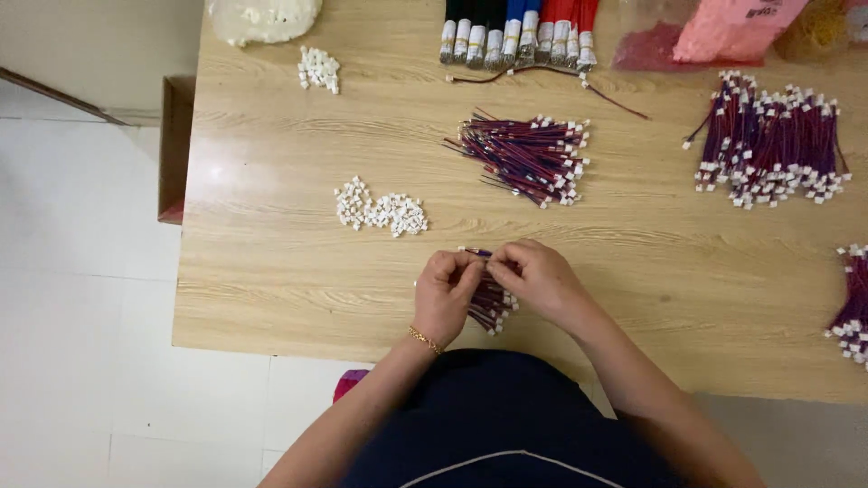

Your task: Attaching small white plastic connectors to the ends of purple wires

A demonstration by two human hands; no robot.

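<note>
Both hands, left and right, pinch one limp, light wire above the wire bundle; best gripped near its end.

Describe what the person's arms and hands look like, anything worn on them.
Both forearms are bare, with no sleeves or gloves in view. The left hand has a thin gold-coloured bracelet at its wrist. The right hand shows no jewellery that I can make out.

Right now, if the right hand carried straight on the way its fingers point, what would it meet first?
The right hand points left, toward the left hand, whose fingertips it already seems to touch over a small wire bundle. So that bundle and the left hand come first; depth is hard to judge from above.
</note>
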